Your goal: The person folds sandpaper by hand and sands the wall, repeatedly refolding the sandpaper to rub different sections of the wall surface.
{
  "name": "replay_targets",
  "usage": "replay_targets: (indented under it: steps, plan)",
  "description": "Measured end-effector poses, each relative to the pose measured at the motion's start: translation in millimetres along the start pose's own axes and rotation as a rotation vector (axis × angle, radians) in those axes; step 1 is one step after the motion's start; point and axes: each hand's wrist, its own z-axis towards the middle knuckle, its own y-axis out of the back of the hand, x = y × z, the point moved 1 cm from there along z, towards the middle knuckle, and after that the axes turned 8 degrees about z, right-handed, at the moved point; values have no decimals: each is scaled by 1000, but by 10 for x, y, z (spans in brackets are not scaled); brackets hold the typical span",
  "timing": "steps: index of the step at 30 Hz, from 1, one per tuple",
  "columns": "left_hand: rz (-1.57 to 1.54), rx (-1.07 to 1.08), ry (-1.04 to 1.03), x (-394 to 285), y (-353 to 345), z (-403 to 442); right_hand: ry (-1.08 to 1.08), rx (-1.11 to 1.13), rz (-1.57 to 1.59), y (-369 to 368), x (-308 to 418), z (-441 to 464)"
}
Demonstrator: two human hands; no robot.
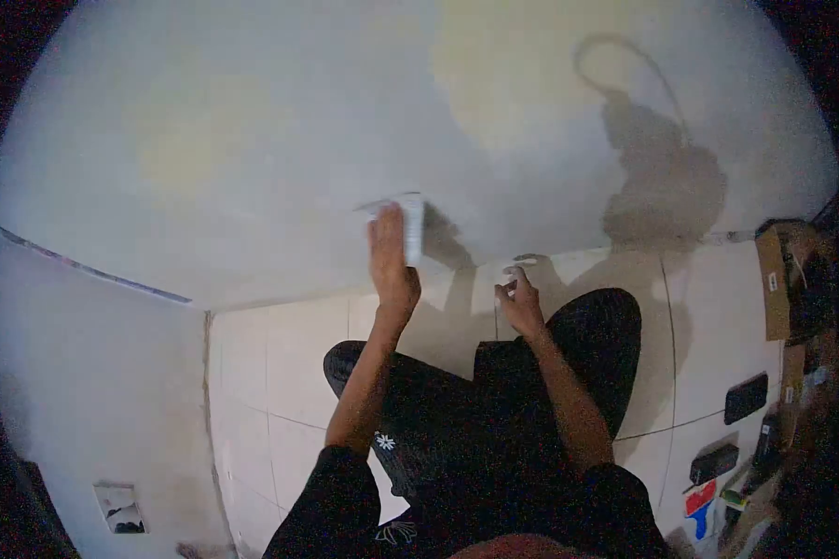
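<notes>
My left hand [391, 256] is pressed against the pale wall [280, 205], its fingers over a white folded sheet [413, 224]. The sheet lies between the palm side and the wall, and its thin edge sticks out above the fingertips. What the sheet is made of, I cannot tell. My right hand [522, 303] is over the floor near the foot of the wall, beside my right knee. Its fingers are bent and apart, with nothing clearly held.
Yellowish patches [503, 74] mark the wall, and shadows fall across its right side. On the tiled floor [252, 391] at right are a cardboard box [772, 289], a black phone-like slab [746, 398], a dark block [715, 463] and a red-and-blue scraper [700, 508]. Another wall [93, 373] stands left.
</notes>
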Motion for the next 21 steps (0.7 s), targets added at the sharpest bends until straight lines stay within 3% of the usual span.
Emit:
replay_targets:
  steps: [1, 2, 6, 9, 10, 12, 13, 16, 18, 20, 21]
  plan:
    - [-51, -126, 81, 15, 4, 18, -5, -6, 0, 8, 7, 5]
    - [-52, -118, 81, -8, -19, 26, -10, -3, 16, 4, 19, 10]
    - [-81, 123, -116, -87, -52, 22, -44, 20, 7, -3, 3, 19]
    - [-25, -118, 28, -51, -32, 83, -35, 7, -8, 49, 13, -2]
    - [-27, -111, 23, -92, -86, 60, -42, 2, -3, 57, 37, -10]
    - [-127, -38, 73, -211, -135, -26, 24, -9, -33, 75, 70, -17]
    - [-166, 131, -110, -256, -74, 41, 29, -2, -34, 42, 6, -9]
    - [-73, 52, -86, -115, -73, 75, 64, -5, -4, 31, -21, 7]
    - [-5, -66, 33, -131, -119, 74, -32, 16, 41, 61, 39, -12]
    - [-168, -71, -7, -220, -155, 43, -12, 27, 35, 28, -53, 1]
    - [-57, 139, -190, -195, -131, 87, 20, 26, 29, 37, -78, 40]
